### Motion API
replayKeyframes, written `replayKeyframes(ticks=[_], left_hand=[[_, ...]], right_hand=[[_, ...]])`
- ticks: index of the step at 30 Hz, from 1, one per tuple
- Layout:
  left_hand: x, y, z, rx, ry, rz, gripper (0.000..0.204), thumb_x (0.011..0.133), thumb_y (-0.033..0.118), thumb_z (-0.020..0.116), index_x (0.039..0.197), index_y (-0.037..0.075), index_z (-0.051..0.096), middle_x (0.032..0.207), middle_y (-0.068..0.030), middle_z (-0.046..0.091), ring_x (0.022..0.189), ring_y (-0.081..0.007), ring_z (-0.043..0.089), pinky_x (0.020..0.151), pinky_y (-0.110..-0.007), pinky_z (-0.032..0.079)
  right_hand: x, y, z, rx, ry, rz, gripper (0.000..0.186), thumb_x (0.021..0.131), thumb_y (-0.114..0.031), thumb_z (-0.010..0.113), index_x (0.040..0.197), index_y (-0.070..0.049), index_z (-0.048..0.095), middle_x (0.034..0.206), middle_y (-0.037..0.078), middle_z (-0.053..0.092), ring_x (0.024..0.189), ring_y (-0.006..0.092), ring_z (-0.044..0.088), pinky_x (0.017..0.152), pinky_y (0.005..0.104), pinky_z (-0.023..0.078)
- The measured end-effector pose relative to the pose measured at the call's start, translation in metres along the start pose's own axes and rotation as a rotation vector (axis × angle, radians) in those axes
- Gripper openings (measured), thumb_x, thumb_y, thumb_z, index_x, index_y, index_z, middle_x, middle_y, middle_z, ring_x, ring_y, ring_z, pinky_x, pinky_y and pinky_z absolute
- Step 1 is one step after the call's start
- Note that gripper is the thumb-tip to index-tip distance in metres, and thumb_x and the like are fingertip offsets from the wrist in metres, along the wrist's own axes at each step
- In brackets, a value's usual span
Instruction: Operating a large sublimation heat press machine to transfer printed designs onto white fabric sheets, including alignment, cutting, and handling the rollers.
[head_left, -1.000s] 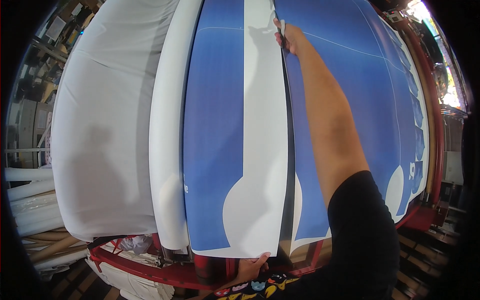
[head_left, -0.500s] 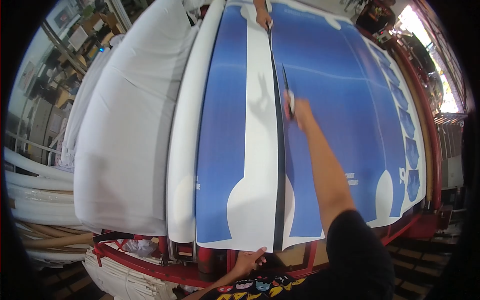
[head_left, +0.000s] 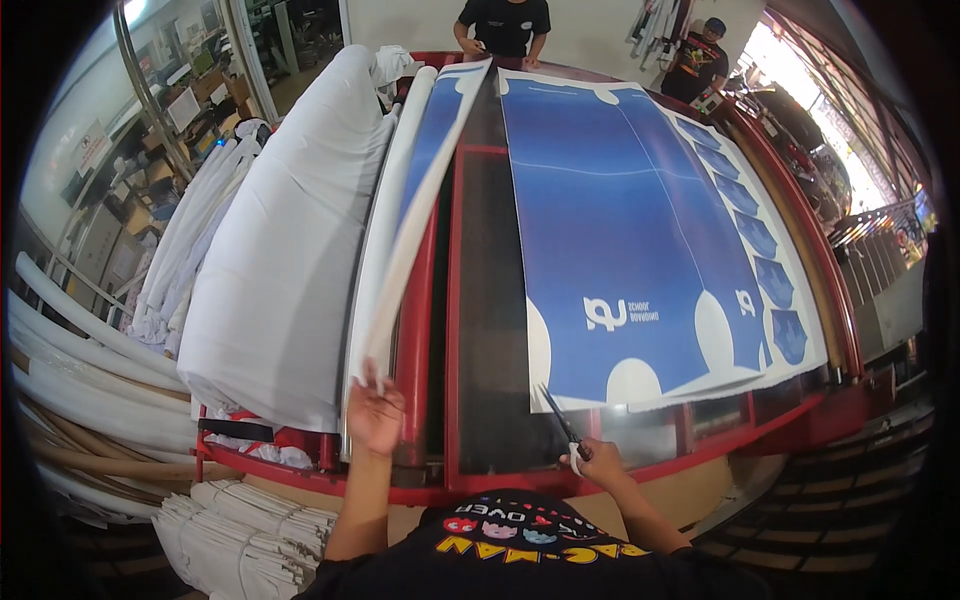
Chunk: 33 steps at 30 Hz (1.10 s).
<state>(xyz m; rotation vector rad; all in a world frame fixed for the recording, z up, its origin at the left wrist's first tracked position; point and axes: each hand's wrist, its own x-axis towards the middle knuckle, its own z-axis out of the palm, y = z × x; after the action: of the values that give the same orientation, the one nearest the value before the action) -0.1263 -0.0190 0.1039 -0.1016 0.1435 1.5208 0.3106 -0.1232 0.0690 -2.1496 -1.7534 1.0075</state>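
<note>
Nearby, scissors (head_left: pixel 571 434), red-framed table (head_left: pixel 490 260), pale wall (head_left: pixel 592 32) beyond

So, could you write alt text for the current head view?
A person's right hand holds scissors at the near corner of a blue-and-white printed sheet on a red-framed table; the open left hand is at the near end of a curled strip. A large white fabric roll lies left; two other people stand beyond.
</note>
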Motion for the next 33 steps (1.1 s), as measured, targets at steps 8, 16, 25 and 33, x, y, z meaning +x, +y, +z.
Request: replayKeyframes(ticks=[8,16,25,33], left_hand=[[0.016,0.122,-0.056,-0.002,0.06,0.496,0.022,0.097,0.023,0.057,0.115,0.013,0.064,0.134,-0.0015,0.06,0.11,-0.0271,0.061,0.078,-0.035,0.053],[0.046,0.161,-0.131,-0.021,0.407,0.689,0.034,0.096,0.026,0.059,0.127,0.013,0.056,0.136,-0.0016,0.056,0.123,-0.032,0.053,0.087,-0.041,0.051],[0.122,0.015,-0.086,1.892,0.918,0.944,0.034,0.1,0.027,0.049,0.119,0.001,0.06,0.118,-0.0131,0.064,0.095,-0.0279,0.063,0.077,-0.038,0.052],[0.127,-0.256,-0.063,2.079,-0.018,-0.304,0.041,0.08,0.034,0.069,0.06,-0.003,0.066,0.053,-0.0128,0.059,0.052,-0.0258,0.063,0.053,-0.041,0.049]], right_hand=[[-0.056,-0.005,0.029,-0.317,0.098,-0.268,0.04,0.069,-0.041,0.077,0.085,-0.006,0.064,0.079,0.015,0.065,0.073,0.0362,0.066,0.066,0.0467,0.052],[-0.046,-0.018,0.029,-0.452,-0.043,-0.309,0.043,0.072,-0.029,0.076,0.102,-0.004,0.059,0.103,0.016,0.059,0.097,0.0344,0.062,0.082,0.0434,0.052],[-0.015,-0.024,0.031,-0.216,0.042,-0.472,0.043,0.073,-0.019,0.074,0.111,-0.004,0.059,0.109,0.014,0.055,0.106,0.0334,0.057,0.089,0.0421,0.049],[-0.009,0.007,-0.012,-0.075,0.228,-0.588,0.039,0.076,-0.019,0.073,0.111,-0.007,0.061,0.1,0.012,0.061,0.097,0.0319,0.06,0.084,0.041,0.05]])
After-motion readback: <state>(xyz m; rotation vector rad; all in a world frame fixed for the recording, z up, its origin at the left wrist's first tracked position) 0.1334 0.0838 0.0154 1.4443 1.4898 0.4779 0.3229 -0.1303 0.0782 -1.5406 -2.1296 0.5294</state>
